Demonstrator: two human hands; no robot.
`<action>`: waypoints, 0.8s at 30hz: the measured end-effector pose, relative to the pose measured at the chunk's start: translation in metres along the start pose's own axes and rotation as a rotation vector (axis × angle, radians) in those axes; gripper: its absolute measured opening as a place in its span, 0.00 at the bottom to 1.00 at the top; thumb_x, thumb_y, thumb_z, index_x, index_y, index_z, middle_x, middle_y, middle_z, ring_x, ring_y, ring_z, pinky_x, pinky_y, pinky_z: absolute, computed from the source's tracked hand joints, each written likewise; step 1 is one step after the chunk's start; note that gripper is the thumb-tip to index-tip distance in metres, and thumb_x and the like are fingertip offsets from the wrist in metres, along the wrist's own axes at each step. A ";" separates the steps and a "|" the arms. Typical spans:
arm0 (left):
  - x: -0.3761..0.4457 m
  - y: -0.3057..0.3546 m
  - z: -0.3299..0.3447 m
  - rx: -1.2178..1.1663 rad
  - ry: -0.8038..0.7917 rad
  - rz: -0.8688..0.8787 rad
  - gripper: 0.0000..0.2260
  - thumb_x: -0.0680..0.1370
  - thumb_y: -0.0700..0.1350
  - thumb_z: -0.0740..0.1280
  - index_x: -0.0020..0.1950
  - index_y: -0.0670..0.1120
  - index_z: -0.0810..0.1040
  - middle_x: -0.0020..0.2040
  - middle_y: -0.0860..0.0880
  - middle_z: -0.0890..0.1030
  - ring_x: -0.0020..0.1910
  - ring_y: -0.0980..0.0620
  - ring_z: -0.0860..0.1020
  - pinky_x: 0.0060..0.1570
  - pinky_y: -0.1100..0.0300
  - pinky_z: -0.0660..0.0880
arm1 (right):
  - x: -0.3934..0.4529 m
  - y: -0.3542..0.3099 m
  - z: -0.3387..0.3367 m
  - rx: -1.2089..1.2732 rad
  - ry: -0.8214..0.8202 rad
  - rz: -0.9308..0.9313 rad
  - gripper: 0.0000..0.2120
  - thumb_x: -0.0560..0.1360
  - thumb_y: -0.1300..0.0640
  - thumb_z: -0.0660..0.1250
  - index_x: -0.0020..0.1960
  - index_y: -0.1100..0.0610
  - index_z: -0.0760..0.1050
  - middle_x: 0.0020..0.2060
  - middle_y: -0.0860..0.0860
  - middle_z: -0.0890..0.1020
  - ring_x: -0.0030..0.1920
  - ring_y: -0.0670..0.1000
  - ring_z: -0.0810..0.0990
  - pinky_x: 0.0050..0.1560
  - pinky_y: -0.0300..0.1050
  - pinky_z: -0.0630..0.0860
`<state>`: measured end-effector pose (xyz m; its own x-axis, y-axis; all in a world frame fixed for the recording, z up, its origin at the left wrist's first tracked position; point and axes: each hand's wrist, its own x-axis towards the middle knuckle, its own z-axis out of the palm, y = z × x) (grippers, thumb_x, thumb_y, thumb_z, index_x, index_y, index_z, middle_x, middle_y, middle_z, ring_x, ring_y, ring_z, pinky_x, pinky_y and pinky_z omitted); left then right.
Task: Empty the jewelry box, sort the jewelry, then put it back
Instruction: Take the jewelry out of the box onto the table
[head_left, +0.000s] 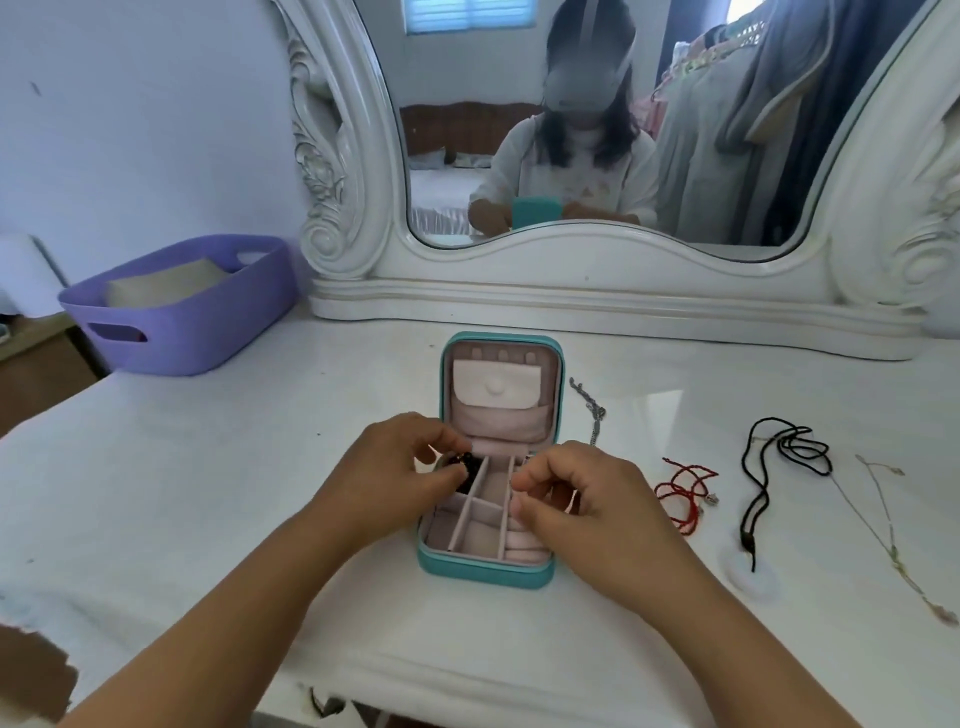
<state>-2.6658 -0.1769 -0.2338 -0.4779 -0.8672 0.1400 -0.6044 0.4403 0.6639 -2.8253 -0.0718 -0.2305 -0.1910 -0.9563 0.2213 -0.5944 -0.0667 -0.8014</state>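
While the teal jewelry box (488, 564) stands open on the white table (208, 493), my left hand (384, 478) pinches a dark beaded piece (467, 462) over its back-left compartment. My right hand (582, 499) hovers over the box's right side, fingers curled; whether they grip anything, I cannot tell.

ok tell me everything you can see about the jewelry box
The jewelry box is small, rectangular, round-cornered and teal outside, with a soft-looking pale pink lining. It lies open on the white table before the mirror, lid tilted back. The lid holds a snap-flap pouch under three small tabs, with a gathered pocket below. Pink dividers split the base into compartments, which look mostly empty. The left hand pinches a dark beaded piece over the back left corner; the right hand hovers over the right side.
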 end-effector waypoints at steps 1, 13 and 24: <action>0.001 0.002 0.003 0.001 0.022 -0.022 0.06 0.70 0.46 0.70 0.45 0.55 0.80 0.44 0.56 0.81 0.44 0.57 0.78 0.46 0.59 0.76 | 0.002 -0.001 0.003 -0.013 -0.008 -0.002 0.04 0.70 0.57 0.70 0.42 0.50 0.78 0.37 0.45 0.78 0.38 0.38 0.74 0.38 0.29 0.71; 0.012 0.011 -0.002 0.146 0.084 -0.005 0.09 0.71 0.42 0.69 0.49 0.51 0.82 0.39 0.52 0.80 0.40 0.52 0.79 0.37 0.63 0.73 | 0.006 0.003 0.015 -0.052 -0.036 -0.016 0.07 0.72 0.61 0.69 0.47 0.52 0.78 0.37 0.42 0.77 0.37 0.37 0.74 0.37 0.26 0.70; 0.015 0.012 -0.029 -0.218 0.168 -0.079 0.03 0.68 0.45 0.74 0.40 0.52 0.85 0.36 0.56 0.84 0.36 0.61 0.79 0.38 0.68 0.72 | 0.014 0.000 0.018 -0.025 -0.040 0.002 0.08 0.72 0.63 0.67 0.48 0.52 0.78 0.36 0.41 0.76 0.35 0.35 0.74 0.36 0.25 0.70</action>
<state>-2.6620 -0.1916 -0.2028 -0.3114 -0.9313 0.1889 -0.4760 0.3249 0.8172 -2.8141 -0.0907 -0.2377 -0.1607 -0.9671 0.1972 -0.6133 -0.0587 -0.7877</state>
